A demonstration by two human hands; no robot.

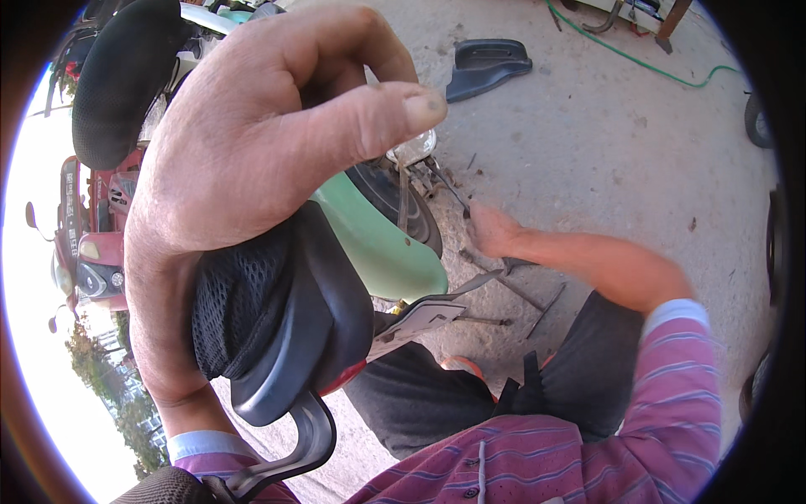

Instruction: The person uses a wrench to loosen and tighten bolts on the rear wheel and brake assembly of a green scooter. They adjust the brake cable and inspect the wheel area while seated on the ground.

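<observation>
My left hand (277,134) is large and close in view, reaching over the black mesh-covered seat (243,302) of a pale green scooter. Its fingers curl in and the thumb meets the index finger; a thin pale tip shows in the gap, its kind unclear. Lower and further right, my right hand (495,231) is closed around the end of a thin dark tool (453,195). That tool points up and left toward the hardware beside the wheel (428,225). The green body panel (378,244) partly covers the wheel. A white plate (420,326) sticks out behind the seat.
Several metal rods or tools (547,311) lie on the concrete near my knees. A black plastic part (491,67) and a green hose (646,63) rest further off. A red scooter (101,218) stands at the left; a tyre (758,122) is at the right edge.
</observation>
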